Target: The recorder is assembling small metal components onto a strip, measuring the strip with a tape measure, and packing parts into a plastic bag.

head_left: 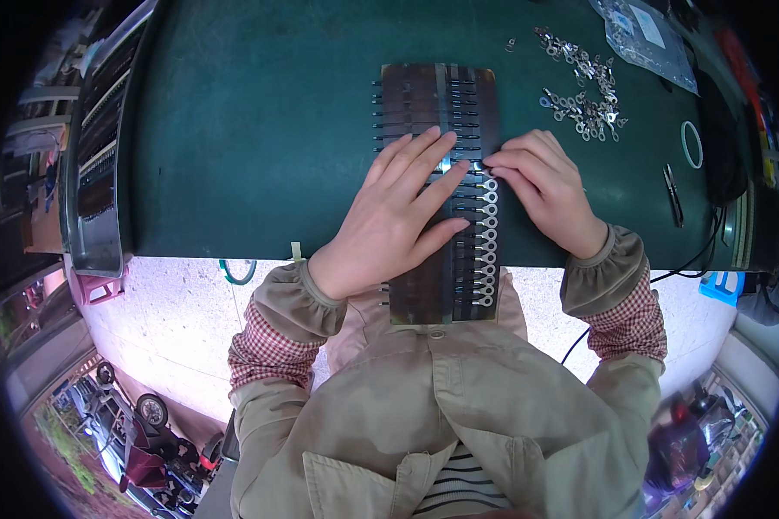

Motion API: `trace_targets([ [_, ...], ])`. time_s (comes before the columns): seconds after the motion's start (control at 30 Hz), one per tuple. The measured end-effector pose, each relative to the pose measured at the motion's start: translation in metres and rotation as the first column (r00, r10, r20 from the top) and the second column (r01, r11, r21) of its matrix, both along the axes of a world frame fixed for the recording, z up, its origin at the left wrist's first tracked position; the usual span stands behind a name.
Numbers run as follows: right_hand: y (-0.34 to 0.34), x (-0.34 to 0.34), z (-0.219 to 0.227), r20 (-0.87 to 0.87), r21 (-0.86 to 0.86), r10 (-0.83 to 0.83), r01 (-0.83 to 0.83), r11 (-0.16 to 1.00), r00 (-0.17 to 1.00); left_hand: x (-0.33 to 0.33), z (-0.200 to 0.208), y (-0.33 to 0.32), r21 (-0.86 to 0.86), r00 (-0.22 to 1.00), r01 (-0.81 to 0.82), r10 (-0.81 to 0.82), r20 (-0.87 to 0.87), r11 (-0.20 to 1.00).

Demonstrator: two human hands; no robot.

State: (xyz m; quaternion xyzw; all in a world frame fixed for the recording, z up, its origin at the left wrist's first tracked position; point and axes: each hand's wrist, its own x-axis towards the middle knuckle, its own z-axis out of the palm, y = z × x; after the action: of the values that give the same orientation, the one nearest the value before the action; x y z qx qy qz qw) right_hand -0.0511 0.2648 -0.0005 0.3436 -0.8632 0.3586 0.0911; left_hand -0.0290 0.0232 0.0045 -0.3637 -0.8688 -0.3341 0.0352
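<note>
A long dark brown board [411, 294] lies across the near edge of the table, its lower end over my lap. Black wire leads cross it side by side under a lengthwise strip. Along its right side, silver ring terminals [489, 234] sit on the lead ends in the nearer half; the farther leads are bare. My left hand [398, 203] lies flat on the board with fingers spread, pressing on the strip and leads. At the top of the terminal row my right hand [545, 182] pinches with thumb and forefinger on a ring terminal, mostly covered by the fingertips.
Loose ring terminals [590, 111] lie in a scattered pile at the far right, near a clear plastic bag [647, 43]. Tweezers [673, 197] and a pale ring [692, 144] are on the right. A metal tray [104, 225] with dark strips stands at the left edge.
</note>
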Motion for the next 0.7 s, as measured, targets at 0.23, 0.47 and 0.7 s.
trace_targets([
  [0.23,0.007,0.016,0.0,-0.092,0.064,0.011,-0.006,0.998,0.996,-0.001,0.005,0.001,-0.069,1.0,0.026,-0.027,-0.016,0.997],
  [0.47,0.006,0.022,-0.002,-0.091,0.101,0.015,-0.006,0.995,0.996,0.001,0.004,0.001,-0.107,0.999,0.03,-0.032,-0.02,0.994],
  [0.7,0.014,0.007,0.0,-0.162,0.064,-0.081,0.092,0.994,0.983,-0.001,0.002,-0.002,-0.102,0.999,0.034,-0.036,-0.026,0.994],
])
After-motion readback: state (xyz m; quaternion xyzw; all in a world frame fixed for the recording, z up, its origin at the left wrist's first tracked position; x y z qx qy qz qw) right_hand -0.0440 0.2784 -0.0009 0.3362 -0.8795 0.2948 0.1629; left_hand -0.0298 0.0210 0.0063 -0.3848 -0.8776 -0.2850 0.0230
